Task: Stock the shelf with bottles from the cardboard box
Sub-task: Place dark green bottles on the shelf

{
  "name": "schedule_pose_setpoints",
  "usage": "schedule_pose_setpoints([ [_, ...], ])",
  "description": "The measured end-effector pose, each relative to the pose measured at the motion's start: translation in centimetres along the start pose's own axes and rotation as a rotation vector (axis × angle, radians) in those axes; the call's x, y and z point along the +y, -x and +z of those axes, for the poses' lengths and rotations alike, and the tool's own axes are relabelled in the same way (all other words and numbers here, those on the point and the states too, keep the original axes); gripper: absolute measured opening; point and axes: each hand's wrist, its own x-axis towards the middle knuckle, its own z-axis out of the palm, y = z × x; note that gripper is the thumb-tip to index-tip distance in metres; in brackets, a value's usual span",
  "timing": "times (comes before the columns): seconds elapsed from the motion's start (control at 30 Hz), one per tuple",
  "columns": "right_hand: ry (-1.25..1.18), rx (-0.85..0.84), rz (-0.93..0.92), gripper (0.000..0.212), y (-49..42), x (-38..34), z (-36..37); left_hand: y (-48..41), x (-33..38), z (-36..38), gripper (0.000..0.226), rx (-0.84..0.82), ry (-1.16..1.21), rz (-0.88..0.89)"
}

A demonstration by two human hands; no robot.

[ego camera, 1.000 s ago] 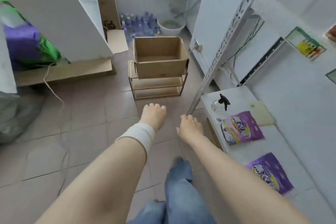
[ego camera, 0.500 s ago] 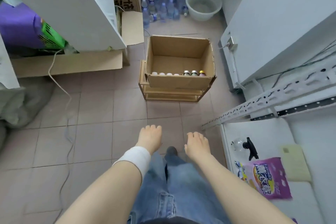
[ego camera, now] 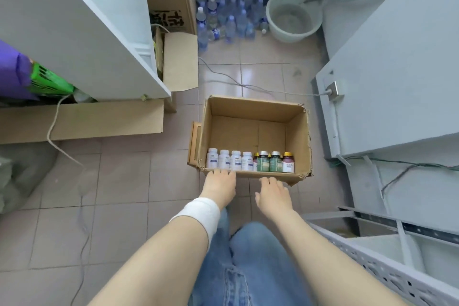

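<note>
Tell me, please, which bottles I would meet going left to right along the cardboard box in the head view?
First white bottle, second white bottle, third white bottle, fourth white bottle, first green bottle, second green bottle, gold-capped bottle.

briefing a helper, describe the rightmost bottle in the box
Find the open cardboard box on the wooden rack. Bottles line its near wall; take the rightmost bottle. Its gold cap and maroon label contrast with the green bottles beside it.
</note>
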Motion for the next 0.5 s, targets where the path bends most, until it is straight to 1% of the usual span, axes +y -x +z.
schedule_pose_setpoints([
  [0.07, -0.038, 0.007, -0.001, 0.046, -3.2, 0.0, -1.7, -3.6, -0.7, -1.6, 0.031, -0.030, 0.010, -0.009],
  [0.13, -0.104, -0.003, 0.041, 0.045, -6.1, 0.7, -2.5, -7.0, -1.0, -2.2, 0.033, -0.087, 0.038, -0.012],
  [0.23, -0.139, -0.047, 0.118, 0.043, -10.9, 3.0, -2.4, -12.1, -0.3, -1.4, 0.038, -0.211, 0.133, -0.020],
  [0.37, -0.143, -0.122, 0.173, 0.052, -17.7, 7.2, -1.4, -18.4, 1.8, 0.8, 0.044, -0.342, 0.293, -0.067],
  [0.43, -0.061, -0.150, 0.118, 0.062, -20.9, 9.3, -0.5, -21.4, 3.0, 2.1, 0.044, -0.378, 0.400, -0.117],
  [0.5, 0.076, -0.190, 0.015, 0.074, -23.9, 11.1, 0.3, -24.3, 4.1, 3.4, 0.045, -0.397, 0.511, -0.169],
])
